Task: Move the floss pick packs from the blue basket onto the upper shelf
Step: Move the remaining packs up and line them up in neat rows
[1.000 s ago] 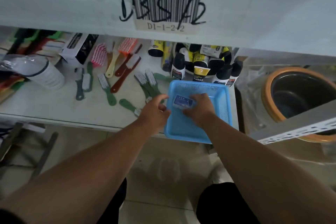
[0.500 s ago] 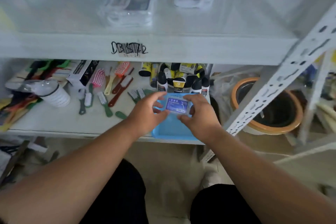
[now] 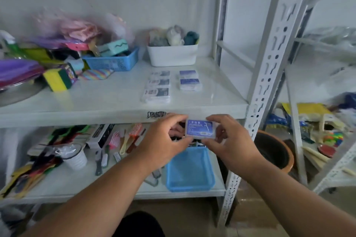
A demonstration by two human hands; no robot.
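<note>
A floss pick pack (image 3: 200,128) with a blue label is held up in front of the upper shelf's front edge (image 3: 115,114). My left hand (image 3: 163,140) pinches its left side and my right hand (image 3: 229,140) pinches its right side. Below them the blue basket (image 3: 189,169) sits on the lower shelf and looks bare inside. On the upper shelf lie several floss pick packs in two columns: a left column (image 3: 158,87) and a right column (image 3: 189,81).
The upper shelf also holds a white bin (image 3: 172,55), a small blue basket (image 3: 113,61), sponges and bags at the left. Brushes (image 3: 123,140) and a white cup (image 3: 76,157) lie on the lower shelf. A perforated metal post (image 3: 264,82) stands to the right, with a brown pot (image 3: 273,152) behind it.
Both hands lifted the pack out of the blue basket and raised it to the level of the upper shelf's edge. The view tilted upward, showing the upper shelf.
</note>
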